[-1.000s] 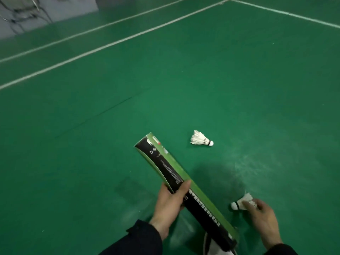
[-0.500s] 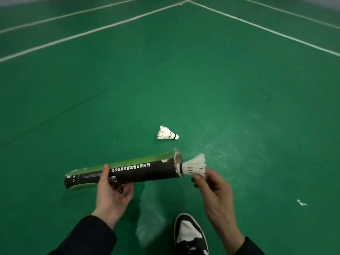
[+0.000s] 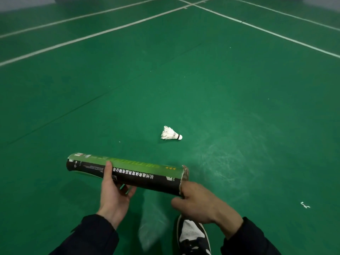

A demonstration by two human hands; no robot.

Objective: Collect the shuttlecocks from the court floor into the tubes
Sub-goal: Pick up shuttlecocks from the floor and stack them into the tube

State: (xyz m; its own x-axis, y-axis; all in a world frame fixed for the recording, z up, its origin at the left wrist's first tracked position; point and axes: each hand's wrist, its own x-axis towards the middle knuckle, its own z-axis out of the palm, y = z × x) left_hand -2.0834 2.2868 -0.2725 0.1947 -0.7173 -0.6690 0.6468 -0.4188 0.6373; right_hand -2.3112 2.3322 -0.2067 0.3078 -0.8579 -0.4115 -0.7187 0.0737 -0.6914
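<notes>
Shuttlecock now gone inside tube (image 3: 128, 173), right hand (image 3: 200, 203) fingers in its mouth, left hand (image 3: 114, 196) gripping it; another shuttlecock (image 3: 170, 133) on floor (image 3: 239, 89).

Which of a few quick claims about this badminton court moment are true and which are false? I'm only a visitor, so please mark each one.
1. The left hand holds the tube near its middle. True.
2. The tube stands upright on the court floor. False: it is held roughly level above the floor.
3. One shuttlecock lies on the floor beyond the tube. True.
4. The right hand is reaching for that shuttlecock. False: it is at the tube's right end, far from it.
5. The floor is blue. False: it is green with white lines.
</notes>
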